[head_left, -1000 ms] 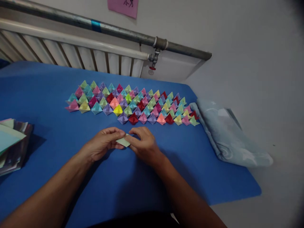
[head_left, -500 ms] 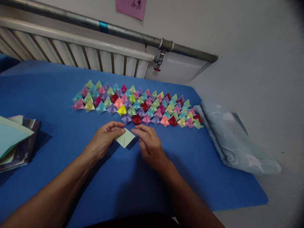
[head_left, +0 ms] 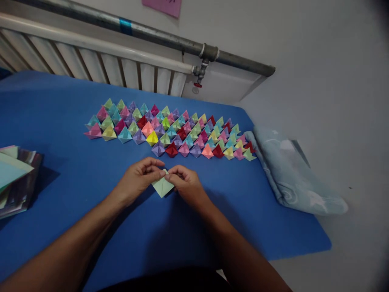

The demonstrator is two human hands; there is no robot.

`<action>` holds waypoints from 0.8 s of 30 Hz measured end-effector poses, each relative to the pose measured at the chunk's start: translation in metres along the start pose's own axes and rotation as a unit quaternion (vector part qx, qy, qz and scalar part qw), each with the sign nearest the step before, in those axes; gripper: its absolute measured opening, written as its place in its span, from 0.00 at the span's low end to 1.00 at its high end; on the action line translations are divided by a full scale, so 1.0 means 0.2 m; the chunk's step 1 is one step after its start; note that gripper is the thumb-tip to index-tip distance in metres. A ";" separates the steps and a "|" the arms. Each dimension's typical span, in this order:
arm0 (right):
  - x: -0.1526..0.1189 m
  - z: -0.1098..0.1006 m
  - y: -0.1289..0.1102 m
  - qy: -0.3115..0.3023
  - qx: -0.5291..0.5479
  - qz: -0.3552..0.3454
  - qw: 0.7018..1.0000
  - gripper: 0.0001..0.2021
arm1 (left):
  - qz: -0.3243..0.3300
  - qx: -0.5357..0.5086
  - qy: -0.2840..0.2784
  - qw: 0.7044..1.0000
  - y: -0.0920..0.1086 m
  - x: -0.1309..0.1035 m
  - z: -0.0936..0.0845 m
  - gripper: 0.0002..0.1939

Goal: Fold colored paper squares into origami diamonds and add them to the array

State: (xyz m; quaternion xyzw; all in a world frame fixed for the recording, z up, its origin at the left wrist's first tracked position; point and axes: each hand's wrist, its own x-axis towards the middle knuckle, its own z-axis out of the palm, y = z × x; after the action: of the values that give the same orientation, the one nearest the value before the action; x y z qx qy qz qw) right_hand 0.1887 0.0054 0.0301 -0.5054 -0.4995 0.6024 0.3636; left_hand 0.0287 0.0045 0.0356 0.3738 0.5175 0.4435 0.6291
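Note:
A pale green folded paper (head_left: 163, 187), diamond-shaped with a crease down its middle, is held above the blue table (head_left: 121, 235). My left hand (head_left: 140, 178) pinches its upper left edge between thumb and fingers. On the upper right edge, my right hand (head_left: 186, 182) grips the same paper, its thumb close to the left thumb. Just beyond both hands stand rows of small folded paper boats (head_left: 172, 150) in red, pink, purple, yellow, green and blue.
A stack of coloured paper (head_left: 13, 172) lies at the left edge. To the right is a folded grey-green cloth (head_left: 291, 174) against the wall. A white radiator (head_left: 88, 65) and a metal pipe (head_left: 164, 42) run behind the table.
My right hand, beside the paper before, has closed on its upper right edge. The left hand still holds the paper. The whole view has shifted slightly.

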 end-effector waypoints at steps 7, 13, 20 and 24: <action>0.00 0.01 0.01 0.000 -0.033 -0.015 0.999 0.09 | -0.084 0.018 -0.032 0.996 0.02 0.01 -0.03 0.13; -0.01 -0.04 0.02 0.059 -0.072 -0.143 0.985 0.07 | -0.068 -0.010 0.032 0.997 0.05 0.02 -0.04 0.14; 0.01 -0.07 0.09 -0.063 -0.170 -0.314 0.932 0.15 | -0.099 -0.039 0.019 0.994 0.06 0.03 -0.06 0.13; 0.02 -0.06 0.11 -0.068 -0.201 -0.339 0.917 0.16 | -0.105 -0.040 0.003 0.994 0.04 0.03 -0.06 0.14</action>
State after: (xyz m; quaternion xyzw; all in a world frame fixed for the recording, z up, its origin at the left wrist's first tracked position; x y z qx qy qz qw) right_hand 0.2005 0.0061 0.0084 -0.3263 -0.7749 0.3630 0.4016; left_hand 0.0155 0.0130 0.0397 0.2906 0.5375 0.3965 0.6852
